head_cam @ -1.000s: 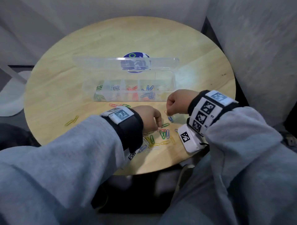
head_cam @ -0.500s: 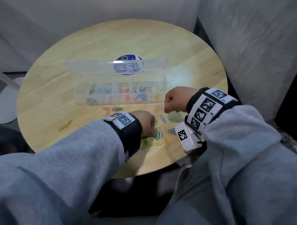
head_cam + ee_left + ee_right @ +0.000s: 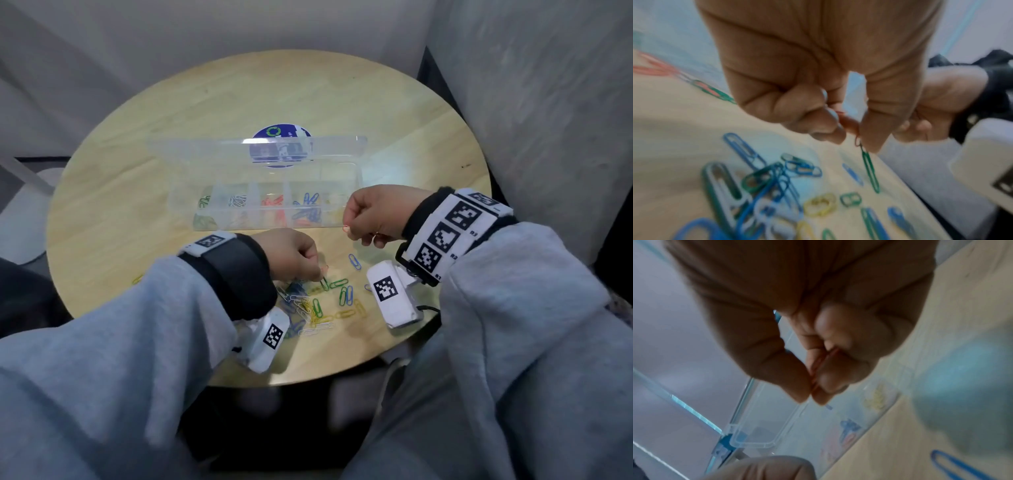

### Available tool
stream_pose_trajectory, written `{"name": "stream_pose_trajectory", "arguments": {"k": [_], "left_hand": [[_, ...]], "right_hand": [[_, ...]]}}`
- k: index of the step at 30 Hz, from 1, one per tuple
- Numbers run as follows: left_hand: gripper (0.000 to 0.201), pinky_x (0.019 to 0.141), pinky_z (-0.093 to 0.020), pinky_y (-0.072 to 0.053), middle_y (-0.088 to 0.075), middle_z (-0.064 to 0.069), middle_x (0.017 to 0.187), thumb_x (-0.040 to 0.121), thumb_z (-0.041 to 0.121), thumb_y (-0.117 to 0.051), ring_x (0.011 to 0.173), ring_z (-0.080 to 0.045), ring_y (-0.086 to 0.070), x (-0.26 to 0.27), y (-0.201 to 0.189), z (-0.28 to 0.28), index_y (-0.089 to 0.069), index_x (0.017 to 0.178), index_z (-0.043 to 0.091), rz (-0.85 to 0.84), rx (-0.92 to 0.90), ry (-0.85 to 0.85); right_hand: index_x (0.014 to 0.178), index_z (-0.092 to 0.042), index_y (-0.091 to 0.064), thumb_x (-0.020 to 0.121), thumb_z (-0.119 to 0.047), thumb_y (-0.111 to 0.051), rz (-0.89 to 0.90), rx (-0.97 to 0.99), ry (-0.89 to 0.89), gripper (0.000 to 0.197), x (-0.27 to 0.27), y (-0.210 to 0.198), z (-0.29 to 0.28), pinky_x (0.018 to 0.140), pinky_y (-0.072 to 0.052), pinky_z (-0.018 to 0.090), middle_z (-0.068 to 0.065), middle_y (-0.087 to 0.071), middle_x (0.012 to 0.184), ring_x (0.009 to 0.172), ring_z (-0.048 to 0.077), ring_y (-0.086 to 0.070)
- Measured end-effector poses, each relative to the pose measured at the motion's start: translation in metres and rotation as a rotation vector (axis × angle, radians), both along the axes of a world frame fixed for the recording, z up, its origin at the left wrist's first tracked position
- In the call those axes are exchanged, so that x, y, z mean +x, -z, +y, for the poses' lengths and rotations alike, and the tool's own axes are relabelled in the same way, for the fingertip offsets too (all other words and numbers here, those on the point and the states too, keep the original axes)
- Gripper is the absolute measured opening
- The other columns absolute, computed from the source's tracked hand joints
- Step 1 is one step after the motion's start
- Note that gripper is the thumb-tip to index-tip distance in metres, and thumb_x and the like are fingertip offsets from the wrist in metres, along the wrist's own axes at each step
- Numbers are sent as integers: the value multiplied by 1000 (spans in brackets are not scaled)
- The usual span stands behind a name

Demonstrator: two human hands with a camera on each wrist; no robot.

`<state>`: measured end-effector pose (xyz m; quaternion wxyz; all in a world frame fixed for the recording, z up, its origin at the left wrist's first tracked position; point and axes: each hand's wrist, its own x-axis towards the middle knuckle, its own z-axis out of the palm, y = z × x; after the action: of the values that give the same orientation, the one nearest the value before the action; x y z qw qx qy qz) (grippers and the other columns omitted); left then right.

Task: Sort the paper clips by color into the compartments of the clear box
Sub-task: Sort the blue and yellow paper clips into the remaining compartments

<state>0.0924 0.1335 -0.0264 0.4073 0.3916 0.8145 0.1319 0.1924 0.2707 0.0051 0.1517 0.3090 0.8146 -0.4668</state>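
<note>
The clear box [image 3: 260, 223] stands open mid-table, its compartments holding green, white, red, blue and yellow clips. My right hand [image 3: 346, 224] hovers at the box's front right corner and pinches a red paper clip [image 3: 346, 229] between thumb and forefinger; the clip [image 3: 819, 368] also shows in the right wrist view, in the same hand [image 3: 809, 400]. My left hand [image 3: 320, 275] is over the loose pile of clips [image 3: 318, 308], fingers curled. In the left wrist view this hand [image 3: 857, 142] pinches another red clip [image 3: 857, 141], and a green clip [image 3: 870, 170] trails from its tips to the table.
The box's lid [image 3: 205, 150] stands up behind the compartments, in front of a round blue sticker [image 3: 274, 132]. A lone blue clip [image 3: 355, 262] lies between my hands. A red and a green clip [image 3: 711, 89] lie left of my left hand. The round table's [image 3: 239, 102] near edge is close behind the pile.
My right hand has risen a little with the red clip and come nearer the box's corner. My left hand has stayed over the pile. The head camera has shifted.
</note>
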Motion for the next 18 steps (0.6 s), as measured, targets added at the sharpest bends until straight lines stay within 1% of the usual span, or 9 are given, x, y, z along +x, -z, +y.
{"name": "stream_pose_trajectory", "arguments": {"k": [1, 3, 6, 8, 10, 13, 14, 16, 18], "left_hand": [[28, 51, -15, -40, -57, -1, 67, 81, 15, -67, 58, -11, -46, -5, -2, -3, -49, 61, 21, -68, 19, -54], [29, 51, -14, -40, -59, -6, 73, 83, 9, -65, 59, -10, -48, -15, -6, -10, -48, 62, 18, -144, 61, -155], [29, 47, -13, -39, -57, -5, 66, 83, 1, -63, 55, -9, -51, -31, -10, -20, -48, 63, 16, -210, 151, -280], [29, 42, -12, -38, -56, -4, 61, 83, -6, -59, 44, -4, -52, -42, -13, -26, -48, 68, 16, -267, 221, -401], [27, 39, -10, -38, -57, -1, 57, 84, -7, -56, 37, 0, -51, -54, -17, -33, -52, 75, 17, -308, 277, -513], [24, 39, -9, -38, -53, -2, 61, 86, -4, -56, 45, -4, -51, -69, -23, -41, -58, 78, 19, -316, 300, -560], [24, 39, -10, -37, -52, -2, 63, 86, -4, -56, 49, -6, -50, -71, -25, -42, -59, 77, 19, -308, 289, -554], [24, 41, -11, -38, -54, 1, 60, 85, -3, -58, 48, -5, -50, -74, -26, -44, -60, 76, 19, -281, 249, -514], [22, 43, -12, -39, -55, 6, 53, 83, 0, -62, 46, -3, -50, -74, -25, -45, -61, 74, 20, -255, 202, -456]], "right_hand": [[74, -17, -56, 83, 1, -55, 22, -43, 25, 20, -2, -1, -1, 50, -38, 24, 5, -54, 64, 58, 20, -48], [76, -16, -61, 83, 5, -50, 44, -105, 44, 25, -6, -2, -3, 47, -37, 22, 6, -51, 62, 55, 18, -44], [73, -12, -62, 84, 8, -46, 83, -165, 65, 28, -15, -6, -7, 40, -38, 16, 5, -50, 62, 54, 15, -46], [72, -11, -60, 85, 9, -45, 116, -178, 100, 28, -24, -7, -10, 38, -40, 14, 6, -50, 63, 53, 14, -48], [71, -9, -58, 87, 9, -43, 166, -199, 150, 29, -38, -8, -17, 38, -41, 14, 7, -50, 64, 51, 14, -46], [72, -7, -54, 92, 9, -37, 257, -277, 283, 30, -62, -6, -30, 39, -42, 14, 9, -47, 64, 51, 15, -44], [73, -7, -54, 92, 9, -36, 291, -294, 321, 30, -68, -5, -35, 43, -44, 16, 10, -47, 64, 52, 16, -44], [75, -7, -55, 91, 9, -38, 350, -305, 374, 28, -80, -2, -44, 56, -49, 22, 10, -50, 66, 55, 17, -48], [88, -4, -59, 91, 6, -40, 384, -327, 420, 22, -89, 1, -49, 79, -54, 32, 9, -53, 72, 65, 22, -56]]}}
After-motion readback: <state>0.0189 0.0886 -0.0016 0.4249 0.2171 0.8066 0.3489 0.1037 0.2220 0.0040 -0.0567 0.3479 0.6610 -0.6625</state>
